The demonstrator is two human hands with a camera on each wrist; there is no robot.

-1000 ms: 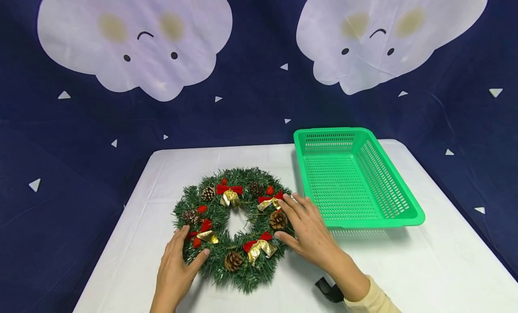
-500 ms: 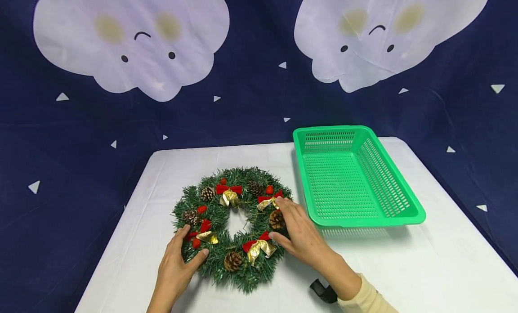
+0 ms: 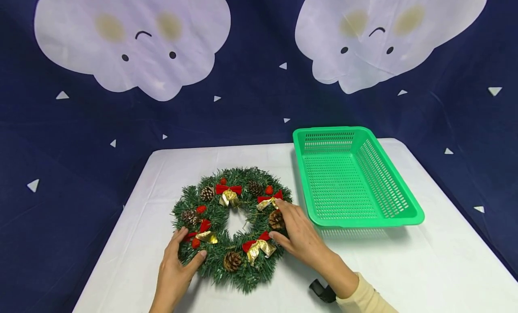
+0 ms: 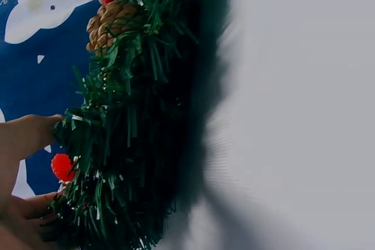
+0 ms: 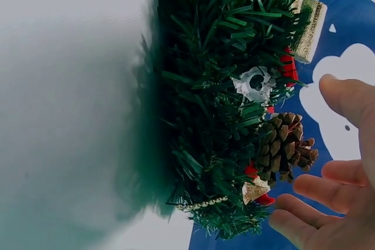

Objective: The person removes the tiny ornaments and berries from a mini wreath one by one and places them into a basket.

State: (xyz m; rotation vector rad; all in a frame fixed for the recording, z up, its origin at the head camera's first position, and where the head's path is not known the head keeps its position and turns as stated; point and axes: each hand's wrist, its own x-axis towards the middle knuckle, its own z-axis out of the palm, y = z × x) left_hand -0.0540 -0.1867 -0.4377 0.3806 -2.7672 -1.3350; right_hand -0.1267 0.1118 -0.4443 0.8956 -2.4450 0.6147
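A green Christmas wreath lies flat on the white table. Pine cones, red berries and red bows with gold ribbon decorate it. At its left front edge my left hand rests with thumb and fingers spread; the left wrist view has its thumb against the tinsel. My right hand hovers over the right side beside a pine cone and a bow. In the right wrist view its fingers are loosely extended and grip nothing.
A green perforated plastic basket stands at the back right of the table. A black strap piece shows beneath my right wrist. Behind the table hangs a dark blue cloth with clouds.
My right hand has shifted slightly left and down, closer over the wreath's right side. The left hand has barely moved, and the wreath stays in place.
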